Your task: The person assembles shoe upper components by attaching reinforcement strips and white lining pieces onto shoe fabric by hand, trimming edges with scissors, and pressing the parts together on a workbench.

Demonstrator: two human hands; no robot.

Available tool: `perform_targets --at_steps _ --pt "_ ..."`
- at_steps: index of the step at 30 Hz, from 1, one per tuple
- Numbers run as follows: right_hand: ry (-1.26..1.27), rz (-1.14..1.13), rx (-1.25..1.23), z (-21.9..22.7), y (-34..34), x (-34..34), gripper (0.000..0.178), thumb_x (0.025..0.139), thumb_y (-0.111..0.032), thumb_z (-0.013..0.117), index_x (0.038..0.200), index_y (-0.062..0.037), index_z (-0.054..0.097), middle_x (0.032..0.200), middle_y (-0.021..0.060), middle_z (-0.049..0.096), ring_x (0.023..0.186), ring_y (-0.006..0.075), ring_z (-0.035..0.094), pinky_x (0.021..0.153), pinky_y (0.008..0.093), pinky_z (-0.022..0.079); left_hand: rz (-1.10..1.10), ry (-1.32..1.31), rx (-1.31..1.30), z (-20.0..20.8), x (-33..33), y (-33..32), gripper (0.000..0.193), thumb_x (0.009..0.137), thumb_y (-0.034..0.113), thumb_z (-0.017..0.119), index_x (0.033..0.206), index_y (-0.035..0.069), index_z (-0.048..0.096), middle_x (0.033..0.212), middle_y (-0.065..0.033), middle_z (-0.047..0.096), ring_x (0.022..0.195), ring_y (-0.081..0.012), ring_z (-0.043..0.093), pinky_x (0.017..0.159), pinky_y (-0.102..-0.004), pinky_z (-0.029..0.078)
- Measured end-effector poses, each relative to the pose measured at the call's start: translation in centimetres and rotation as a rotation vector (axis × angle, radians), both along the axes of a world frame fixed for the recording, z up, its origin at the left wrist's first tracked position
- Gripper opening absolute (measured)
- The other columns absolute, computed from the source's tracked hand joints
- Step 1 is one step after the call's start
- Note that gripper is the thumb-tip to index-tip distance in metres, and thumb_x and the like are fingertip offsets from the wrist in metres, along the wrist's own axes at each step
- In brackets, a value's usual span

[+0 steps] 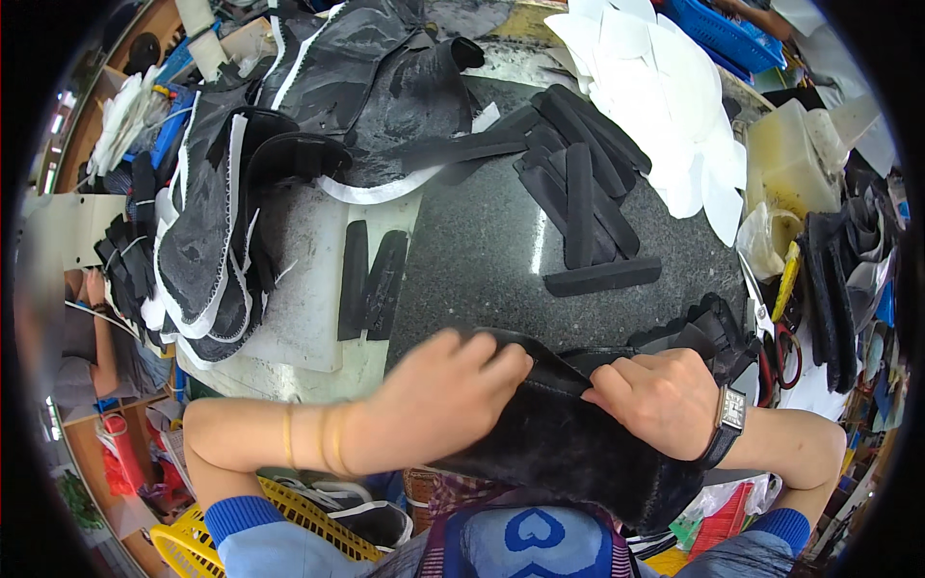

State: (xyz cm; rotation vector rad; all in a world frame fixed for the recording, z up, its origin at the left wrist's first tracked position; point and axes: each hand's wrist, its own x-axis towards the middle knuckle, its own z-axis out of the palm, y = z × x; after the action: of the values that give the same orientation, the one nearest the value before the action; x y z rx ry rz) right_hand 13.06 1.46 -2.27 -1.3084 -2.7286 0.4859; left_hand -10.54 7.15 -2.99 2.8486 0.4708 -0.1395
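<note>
A black boot upper (578,448) with a soft, suede-like face hangs over the table's near edge toward my lap. My left hand (438,397), slightly smeared by motion, is closed on its upper edge at the left. Closed with the thumb on the same edge, my right hand (665,400) grips it farther right. Between the hands the edge looks folded over; what lies under the fingers is hidden. Dark strips (583,207) with rounded ends lie in a loose pile beyond my hands. Two similar strips (369,281) lie farther left.
Black uppers with white edging (207,260) are heaped at the left and back. White cut pieces (665,96) pile up at the back right. Scissors (785,352), a cloudy plastic container (790,159) and black scraps (708,328) are at the right. A yellow basket (289,511) stands below my left arm.
</note>
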Motion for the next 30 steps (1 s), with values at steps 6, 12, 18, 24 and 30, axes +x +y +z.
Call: perform_targets --at_steps 6,12,18,24,30 --pt "0.042 0.007 0.093 0.5 -0.9 -0.3 0.012 0.068 -0.012 0.058 0.068 -0.0093 0.047 0.057 0.0001 0.046 0.051 0.0145 0.054 0.042 0.0283 0.044 -0.072 -0.28 -0.515 -0.9 3.7 4.9 0.032 0.069 0.019 0.072 0.093 0.0 0.06 0.094 -0.0146 0.057 0.091 -0.03 0.055 0.072 -0.0382 0.044" --pt "0.047 -0.087 0.154 1.2 -1.8 -0.5 0.014 0.069 -0.014 0.059 0.069 -0.0078 0.048 0.073 0.0057 0.052 0.057 0.0164 0.056 0.047 0.0303 0.047 -0.108 -0.15 -0.777 -1.9 4.8 4.6 0.027 0.071 0.019 0.071 0.075 -0.005 0.059 0.072 -0.0196 0.058 0.073 -0.0372 0.058 0.063 -0.0414 0.045" --pt "0.029 -0.026 -0.1 2.1 -1.4 -0.2 0.023 0.079 -0.023 0.063 0.083 -0.0042 0.05 0.089 0.0106 0.056 0.064 0.0248 0.06 0.05 0.034 0.048 -0.143 -0.139 -0.59 0.1 3.6 2.1 0.024 0.072 0.017 0.069 0.074 -0.003 0.057 0.074 -0.0168 0.054 0.075 -0.0359 0.057 0.063 -0.0422 0.044" --pt "-0.092 -0.076 -0.029 4.7 -2.8 -0.4 0.028 0.078 -0.028 0.064 0.077 -0.0028 0.052 0.073 0.0103 0.055 0.062 0.0277 0.059 0.052 0.0368 0.047 -0.076 -0.259 -0.477 1.7 4.4 0.5 0.022 0.074 0.017 0.068 0.07 -0.002 0.058 0.069 -0.0153 0.056 0.068 -0.0362 0.057 0.061 -0.0422 0.045" --pt "-0.16 -0.187 -0.027 8.8 -6.5 0.8 0.026 0.078 -0.024 0.065 0.071 -0.0025 0.053 0.068 0.0112 0.054 0.061 0.0306 0.058 0.053 0.0387 0.046 -0.028 -0.27 -0.385 2.6 2.5 -2.2 0.022 0.076 0.016 0.066 0.068 -0.002 0.056 0.071 -0.014 0.054 0.072 -0.0349 0.056 0.064 -0.0413 0.045"
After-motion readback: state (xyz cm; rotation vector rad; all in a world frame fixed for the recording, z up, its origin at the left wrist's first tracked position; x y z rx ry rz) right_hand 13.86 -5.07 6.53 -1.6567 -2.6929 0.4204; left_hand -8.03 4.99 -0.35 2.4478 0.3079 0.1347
